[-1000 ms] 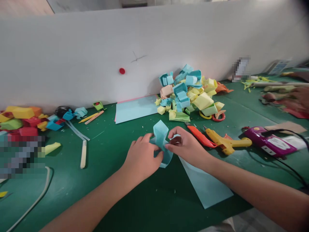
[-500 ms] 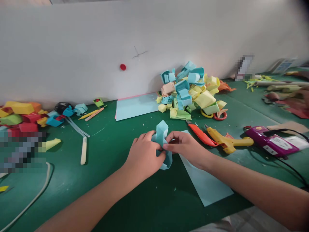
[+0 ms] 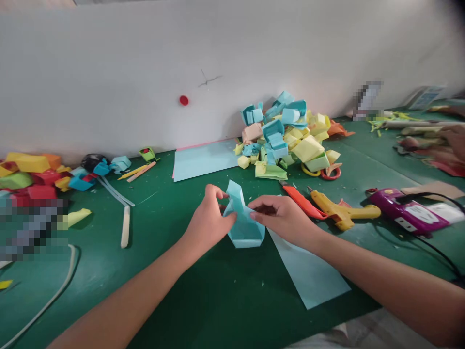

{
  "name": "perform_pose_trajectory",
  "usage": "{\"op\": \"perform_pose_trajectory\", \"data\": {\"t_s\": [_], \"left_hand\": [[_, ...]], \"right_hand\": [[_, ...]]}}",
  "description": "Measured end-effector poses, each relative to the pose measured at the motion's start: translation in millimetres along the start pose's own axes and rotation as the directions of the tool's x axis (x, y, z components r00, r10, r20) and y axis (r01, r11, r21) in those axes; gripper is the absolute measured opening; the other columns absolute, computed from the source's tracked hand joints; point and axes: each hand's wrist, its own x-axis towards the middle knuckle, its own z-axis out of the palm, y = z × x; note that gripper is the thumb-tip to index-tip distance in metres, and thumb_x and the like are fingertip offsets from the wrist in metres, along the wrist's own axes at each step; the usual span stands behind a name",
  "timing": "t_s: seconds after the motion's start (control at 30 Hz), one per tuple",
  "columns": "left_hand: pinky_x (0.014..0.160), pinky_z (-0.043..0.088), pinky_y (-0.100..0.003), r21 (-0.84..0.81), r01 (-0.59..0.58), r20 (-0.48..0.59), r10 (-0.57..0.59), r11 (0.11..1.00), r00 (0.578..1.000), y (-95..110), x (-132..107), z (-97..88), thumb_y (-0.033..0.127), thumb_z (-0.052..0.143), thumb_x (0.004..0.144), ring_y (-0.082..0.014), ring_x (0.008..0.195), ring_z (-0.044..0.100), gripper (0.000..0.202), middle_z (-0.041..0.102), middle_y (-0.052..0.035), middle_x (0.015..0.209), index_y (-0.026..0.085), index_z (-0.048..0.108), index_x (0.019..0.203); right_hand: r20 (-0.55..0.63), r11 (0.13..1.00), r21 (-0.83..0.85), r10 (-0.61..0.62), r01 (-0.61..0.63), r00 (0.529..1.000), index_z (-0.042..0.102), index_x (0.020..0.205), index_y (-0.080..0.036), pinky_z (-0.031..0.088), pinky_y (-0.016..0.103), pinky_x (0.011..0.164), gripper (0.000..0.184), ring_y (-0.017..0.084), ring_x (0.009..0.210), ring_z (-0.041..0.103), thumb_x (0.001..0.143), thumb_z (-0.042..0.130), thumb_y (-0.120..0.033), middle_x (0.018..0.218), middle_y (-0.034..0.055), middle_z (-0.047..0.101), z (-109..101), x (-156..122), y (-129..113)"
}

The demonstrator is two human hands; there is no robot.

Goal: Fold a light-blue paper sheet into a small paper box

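A folded light blue paper piece (image 3: 242,224) stands on the green table (image 3: 163,223) between my hands. My left hand (image 3: 207,223) pinches its left side, fingers curled over the top flap. From the right, my right hand (image 3: 281,218) grips its right edge with thumb and fingers closed. A flat light blue paper sheet (image 3: 308,271) lies under my right forearm, near the table's front edge.
A pile of folded blue and yellow paper boxes (image 3: 286,140) sits by the white wall, beside a blue sheet (image 3: 203,162). An orange utility knife (image 3: 300,201), yellow glue gun (image 3: 341,211) and purple power strip (image 3: 407,215) lie right. Coloured paper boxes (image 3: 32,177) lie left.
The blue paper has been opened out and flattened lower on the table. My left hand shifted up and left, and my right hand stayed at the right edge.
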Motion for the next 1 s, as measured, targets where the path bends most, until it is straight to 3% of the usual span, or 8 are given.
{"op": "perform_pose_trajectory", "data": {"t_s": [0.13,0.23,0.37,0.53,0.67,0.77,0.93,1.0], "left_hand": [[0.060,0.048,-0.029,-0.237,0.169,0.008,-0.172,0.957,0.985,-9,10,3.7,0.020,0.077,0.071,-0.0153,0.075,0.063,0.056,0.059,-0.0099,0.125,0.025,0.035,0.108],[0.064,0.049,-0.031,-0.467,0.302,0.049,-0.317,0.831,0.947,-7,12,7.6,0.013,0.079,0.063,-0.0168,0.078,0.063,0.071,0.061,-0.0113,0.124,0.025,0.036,0.118],[0.065,0.048,-0.031,-0.601,0.390,0.152,-0.379,0.698,0.913,2,7,8.9,0.009,0.070,0.064,-0.0194,0.079,0.065,0.063,0.068,-0.0094,0.108,0.021,0.045,0.120],[0.074,0.049,-0.030,-0.577,0.277,0.145,-0.237,0.769,0.961,8,1,8.0,0.009,0.068,0.066,-0.0207,0.095,0.065,0.051,0.068,-0.0075,0.107,0.019,0.057,0.115],[0.078,0.053,-0.033,-0.566,0.202,0.151,-0.140,0.799,0.979,10,-5,10.6,0.017,0.073,0.070,-0.0227,0.099,0.066,0.057,0.067,-0.0089,0.114,0.020,0.053,0.123],[0.082,0.054,-0.035,-0.513,0.076,0.113,-0.021,0.855,0.993,9,-10,14.1,0.018,0.071,0.074,-0.0223,0.099,0.067,0.059,0.066,-0.0089,0.122,0.023,0.049,0.128],[0.089,0.055,-0.036,-0.355,-0.114,0.021,0.130,0.928,0.991,9,-19,18.0,0.015,0.067,0.078,-0.0210,0.102,0.068,0.059,0.066,-0.0066,0.122,0.026,0.046,0.132],[0.088,0.056,-0.035,-0.312,-0.155,0.000,0.163,0.938,0.987,11,-21,18.4,0.015,0.067,0.079,-0.0207,0.101,0.068,0.057,0.068,-0.0057,0.118,0.026,0.047,0.132]], "right_hand": [[-0.010,0.998,-0.064,-0.028,0.028,1.000,0.076,0.094,-0.024,0.053,0.034,0.074,0.014,0.020,0.084,0.068,0.086,0.067,-0.032,0.094,0.0024,0.076,-3,2,3],[-0.012,0.994,-0.096,-0.059,0.058,0.998,0.078,0.095,-0.025,0.053,0.033,0.076,0.014,0.019,0.086,0.069,0.087,0.068,-0.031,0.097,0.0011,0.077,-4,3,6],[-0.014,0.993,-0.095,-0.068,0.066,0.998,0.079,0.096,-0.026,0.053,0.032,0.076,0.015,0.020,0.086,0.070,0.086,0.070,-0.032,0.096,0.0011,0.077,-7,6,11],[-0.004,0.983,-0.136,-0.123,0.122,0.992,0.080,0.099,-0.026,0.052,0.031,0.073,0.017,0.018,0.083,0.068,0.088,0.068,-0.030,0.096,0.0018,0.075,-8,7,13],[-0.004,0.968,-0.208,-0.148,0.144,0.989,0.080,0.099,-0.028,0.050,0.030,0.070,0.017,0.015,0.076,0.065,0.090,0.066,-0.028,0.092,0.0010,0.072,-8,5,10],[-0.001,0.957,-0.244,-0.161,0.156,0.987,0.079,0.100,-0.028,0.050,0.030,0.070,0.018,0.016,0.078,0.065,0.092,0.063,-0.027,0.093,0.0010,0.072,-8,3,7],[-0.059,0.946,-0.299,-0.146,0.122,0.988,0.072,0.084,-0.024,0.047,0.030,0.065,0.007,0.015,0.072,0.062,0.088,0.068,-0.027,0.083,-0.0004,0.071,-6,3,3],[-0.105,0.952,-0.294,-0.122,0.086,0.987,0.066,0.079,-0.023,0.046,0.029,0.060,0.011,0.015,0.068,0.060,0.085,0.071,-0.031,0.078,-0.0015,0.070,-4,3,2]]}}
